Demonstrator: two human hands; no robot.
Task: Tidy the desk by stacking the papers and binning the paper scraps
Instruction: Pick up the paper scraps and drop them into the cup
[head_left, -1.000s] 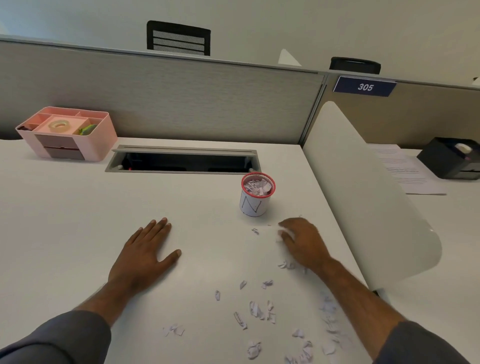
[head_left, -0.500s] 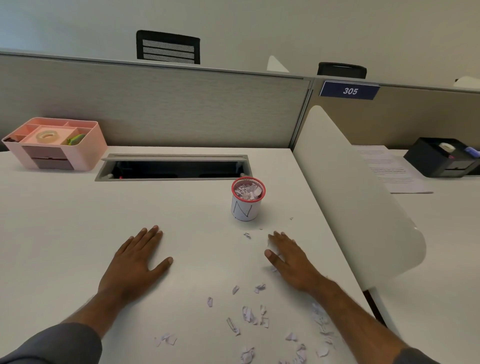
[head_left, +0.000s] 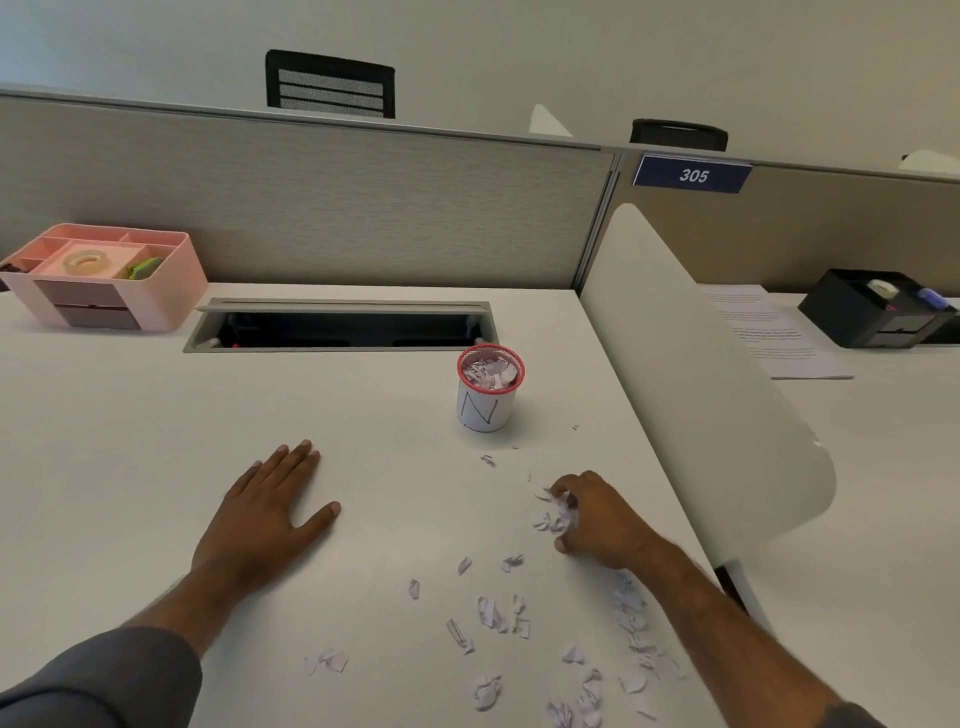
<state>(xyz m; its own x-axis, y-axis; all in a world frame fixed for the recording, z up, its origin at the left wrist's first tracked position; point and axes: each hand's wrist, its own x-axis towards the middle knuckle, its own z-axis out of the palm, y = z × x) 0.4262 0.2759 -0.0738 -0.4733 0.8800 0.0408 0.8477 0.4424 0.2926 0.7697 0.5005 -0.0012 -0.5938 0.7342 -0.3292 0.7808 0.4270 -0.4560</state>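
right hand (head_left: 597, 522): fingers curling in over a small clump of paper scraps (head_left: 557, 514) on the desk (head_left: 130, 441), pinching them between fingertips and thumb; grip looking partial, some bits sitting loose at the edge of it
left hand (head_left: 265, 512): lying flat on the desk, fingers straight and slightly spread, holding nothing; probably bracing the body while the other hand is working
bin cup (head_left: 488, 387): red-rimmed white cup standing upright just beyond the right hand, already holding scraps near the rim; sitting close so each handful is travelling a short way
loose scraps (head_left: 493, 616): lying scattered on the desk nearer the person, between the arms and under the right forearm; a few tiny bits lying between the cup and the right hand
papers (head_left: 774, 332): printed sheets lying on the neighbouring desk beyond the white divider (head_left: 696, 374), beside a black organiser (head_left: 872, 309); cannot tell if squared up
pink organiser (head_left: 104, 275): sitting far left by the partition, tape roll inside, not being touched
step: gathering a handful for the cup
progress: binning partly done, plenty of scraps left
risk: small bits likely dropping on the lift; cup getting full
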